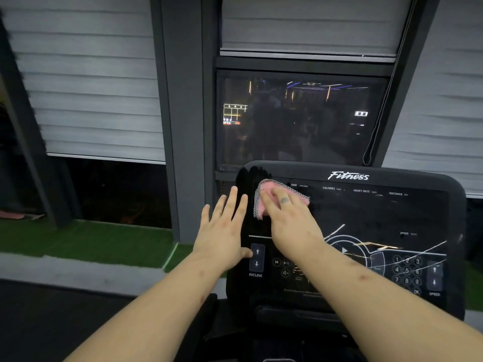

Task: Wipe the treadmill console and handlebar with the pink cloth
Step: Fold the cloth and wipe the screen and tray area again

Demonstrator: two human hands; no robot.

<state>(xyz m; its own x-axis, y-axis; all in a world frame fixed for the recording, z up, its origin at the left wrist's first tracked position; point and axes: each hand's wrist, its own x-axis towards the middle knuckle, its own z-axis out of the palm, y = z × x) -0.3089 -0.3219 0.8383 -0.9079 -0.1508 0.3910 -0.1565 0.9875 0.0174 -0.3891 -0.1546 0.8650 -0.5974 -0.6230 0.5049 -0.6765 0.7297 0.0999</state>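
Observation:
The black treadmill console (386,218) fills the lower right, marked "Fitness", with a number keypad and incline and speed arrows. My right hand (290,220) lies flat on the pink cloth (264,202) and presses it against the console's upper left part. The cloth has a grey mesh edge. My left hand (224,228) rests on the console's left edge with fingers spread, its thumb near the incline arrows. No handlebar is visible.
A dark window (300,118) with reflections stands behind the console, between grey pillars and lowered blinds (86,82). A strip of green turf (86,241) runs along the floor at the left.

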